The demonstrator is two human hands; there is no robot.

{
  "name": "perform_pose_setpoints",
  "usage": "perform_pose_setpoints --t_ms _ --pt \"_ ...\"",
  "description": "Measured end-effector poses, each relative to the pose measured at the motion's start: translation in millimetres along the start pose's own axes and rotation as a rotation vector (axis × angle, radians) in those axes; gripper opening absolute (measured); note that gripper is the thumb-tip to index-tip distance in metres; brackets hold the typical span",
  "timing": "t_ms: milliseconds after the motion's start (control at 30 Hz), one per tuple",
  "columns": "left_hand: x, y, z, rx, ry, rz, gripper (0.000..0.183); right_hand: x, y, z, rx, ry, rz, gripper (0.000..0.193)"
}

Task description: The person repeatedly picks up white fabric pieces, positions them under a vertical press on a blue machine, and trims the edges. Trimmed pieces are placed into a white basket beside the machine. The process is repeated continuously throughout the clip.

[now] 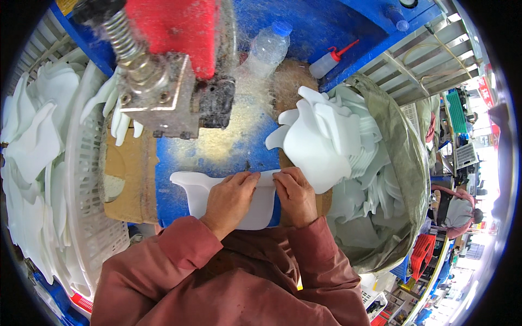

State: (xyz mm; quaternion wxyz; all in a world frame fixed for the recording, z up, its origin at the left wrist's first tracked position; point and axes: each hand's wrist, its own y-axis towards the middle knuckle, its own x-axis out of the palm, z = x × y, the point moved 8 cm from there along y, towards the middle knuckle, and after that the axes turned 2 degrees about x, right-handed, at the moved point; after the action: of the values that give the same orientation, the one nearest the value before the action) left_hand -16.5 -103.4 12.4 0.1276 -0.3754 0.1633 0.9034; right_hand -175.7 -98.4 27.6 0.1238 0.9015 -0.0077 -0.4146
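Observation:
A thin white shaped sheet (200, 187), with a rounded body and a flared horn at its upper corner, lies in front of me at the near end of the blue machine surface. My left hand (231, 200) rests over the middle of the sheet, thumb and fingers pinched on its far edge. At the right end of that edge, my right hand (296, 194) is closed with its fingertips on the sheet. The edge appears folded over between the hands. Just beyond my right hand stands a stack of similar white pieces (321, 144).
A machine head (163, 92) with a spring and a red part overhangs the left. A white basket (89, 201) of white pieces stands left; a sack (399, 201) of more is right. Behind are a clear bottle (269, 49) and a red-nozzled squeeze bottle (324, 65). A person (457, 212) is far right.

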Motion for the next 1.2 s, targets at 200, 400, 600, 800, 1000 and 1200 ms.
perform_pose_setpoints --t_ms 200,400,600,800,1000,1200 --pt "2.6 -1.5 -6.1 -0.060 -0.050 0.020 0.022 -5.1 0.3 4.5 0.110 0.137 0.068 0.017" --pt "3.0 -0.5 -4.7 -0.070 -0.015 0.025 0.023 -11.4 -12.3 22.8 0.331 0.268 0.072 0.017" --pt "3.4 -0.5 -7.0 -0.108 -0.052 0.021 0.024 -3.4 -19.2 37.2 0.415 0.413 0.108 0.015" --pt "2.4 -0.2 -7.6 -0.086 -0.053 0.047 0.024 -1.5 -18.7 37.1 0.451 0.461 0.109 0.012" --pt "5.0 -1.1 -10.0 -0.073 -0.039 0.046 0.024 -0.1 -12.0 39.7 0.458 0.387 0.109 0.009" --pt "5.6 0.1 -10.2 -0.080 -0.035 0.047 0.023 3.3 -6.2 40.0 0.406 0.383 0.121 0.008"
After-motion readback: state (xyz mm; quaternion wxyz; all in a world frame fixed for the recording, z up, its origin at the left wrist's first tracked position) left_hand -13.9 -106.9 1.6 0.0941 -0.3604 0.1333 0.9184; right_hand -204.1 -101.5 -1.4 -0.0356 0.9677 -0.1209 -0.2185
